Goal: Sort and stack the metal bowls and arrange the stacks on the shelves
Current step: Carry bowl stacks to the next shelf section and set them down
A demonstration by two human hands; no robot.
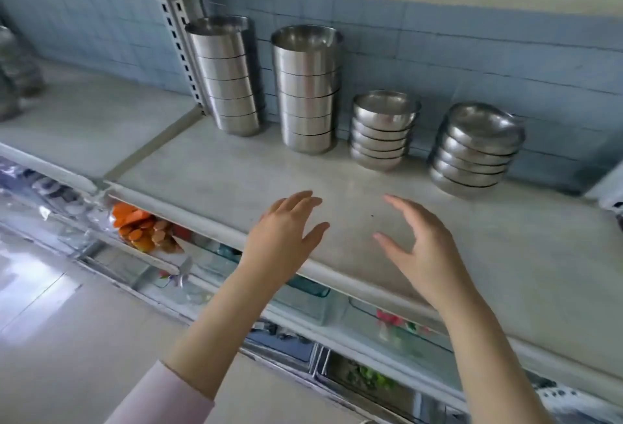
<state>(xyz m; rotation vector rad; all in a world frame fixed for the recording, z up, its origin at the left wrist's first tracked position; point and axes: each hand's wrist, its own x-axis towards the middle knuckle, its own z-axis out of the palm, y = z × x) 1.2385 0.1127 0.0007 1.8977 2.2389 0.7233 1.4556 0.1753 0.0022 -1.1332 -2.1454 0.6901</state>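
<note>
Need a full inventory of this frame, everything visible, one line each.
first tall bowl stack: 1, silver, shelf back, beside the upright
second tall bowl stack: 1, silver, to its right
first shallow bowl stack: 1, silver, further right, lower
second shallow bowl stack: 1, silver, rightmost
blurred metal stack: 1, silver, far left bay
shelf: 1, grey, under the four stacks
slotted upright: 1, grey, shelf back left
tiled wall: 1, blue, behind
orange item: unclear, orange, lower shelf
left hand: 1, empty, over shelf front
right hand: 1, empty, alongside
sleeve: 1, pink, left forearm
</note>
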